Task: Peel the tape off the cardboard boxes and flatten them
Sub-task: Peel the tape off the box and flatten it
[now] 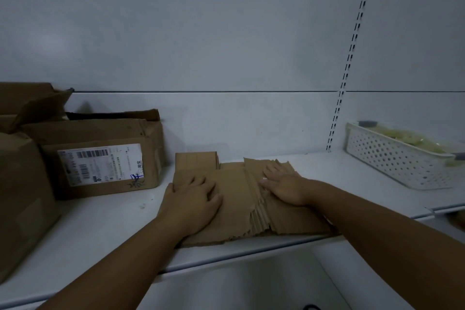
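1. Pressing down flat: both hands lie palm-down, fingers spread, on a stack of flattened cardboard (236, 199) in the middle of a white shelf (100, 229).
2. Left hand (193, 199) rests on the left half of the stack, unclenched, gripping nothing, thumb at the stack's left edge.
3. Right hand (284, 184) rests on the right half, also flat and unclenched, fingers pointing toward the back wall.
4. Stack shows several layers; torn, stepped edges run down its middle between the hands, and its front edge sits at the shelf lip.
5. Left of the stack, apart from it, stands a box (105, 163) with a white shipping label (100, 165) facing the camera, barcode visible, blue scribble at the label's corner.
6. More boxes (22, 184) crowd the far left, some with flaps open; one large box is nearest the camera.
7. White perforated basket (397, 158) sits on the right shelf section, well apart from the stack, holding yellowish contents too blurred to identify.
8. Slotted upright rail (352, 55) runs up the wall between stack and basket.
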Demonstrator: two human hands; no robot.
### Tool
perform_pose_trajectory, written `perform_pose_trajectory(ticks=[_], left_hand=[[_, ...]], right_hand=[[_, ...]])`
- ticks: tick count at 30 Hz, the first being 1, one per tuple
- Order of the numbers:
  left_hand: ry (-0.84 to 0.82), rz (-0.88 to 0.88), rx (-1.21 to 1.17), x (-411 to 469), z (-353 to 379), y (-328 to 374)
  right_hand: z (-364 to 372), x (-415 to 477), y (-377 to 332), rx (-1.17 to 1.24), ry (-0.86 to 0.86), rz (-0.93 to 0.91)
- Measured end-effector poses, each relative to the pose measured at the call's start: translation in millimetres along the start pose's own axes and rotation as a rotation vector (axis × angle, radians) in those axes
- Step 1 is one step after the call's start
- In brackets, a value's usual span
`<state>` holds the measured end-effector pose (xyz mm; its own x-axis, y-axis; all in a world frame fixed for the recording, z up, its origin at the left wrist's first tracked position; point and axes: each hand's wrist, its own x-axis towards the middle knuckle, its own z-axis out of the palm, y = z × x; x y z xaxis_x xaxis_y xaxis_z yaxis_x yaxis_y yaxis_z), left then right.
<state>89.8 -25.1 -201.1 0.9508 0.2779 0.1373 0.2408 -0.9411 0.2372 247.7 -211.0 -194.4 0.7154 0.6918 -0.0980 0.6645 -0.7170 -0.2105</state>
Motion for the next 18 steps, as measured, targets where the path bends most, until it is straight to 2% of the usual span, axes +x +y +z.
perform_pose_trajectory(ticks=[2,5,7,10,15,18], left_hand=[[0.003,-0.008,-0.043,2,-2,-2],[0.023,-0.111,-0.310,7,-10,-10],[0.040,-0.184,-0.453,8,-15,-18],[0.077,-0.266,-0.498,7,-16,-26],[0.069,-0.267,-0.380,3,-24,-16],[0.081,-0.414,-0.614,4,-38,-8]], right_hand=[[5,-1,0,0.055,0.099,0.010],[13,-4,0,0.026,0.269,0.119],[16,-6,-1,0.000,0.284,0.284],[18,-10,-6,-0.018,0.277,0.456],[14,-25,-16,0.128,0.566,0.306],[9,-40,-12,0.267,0.599,0.310]])
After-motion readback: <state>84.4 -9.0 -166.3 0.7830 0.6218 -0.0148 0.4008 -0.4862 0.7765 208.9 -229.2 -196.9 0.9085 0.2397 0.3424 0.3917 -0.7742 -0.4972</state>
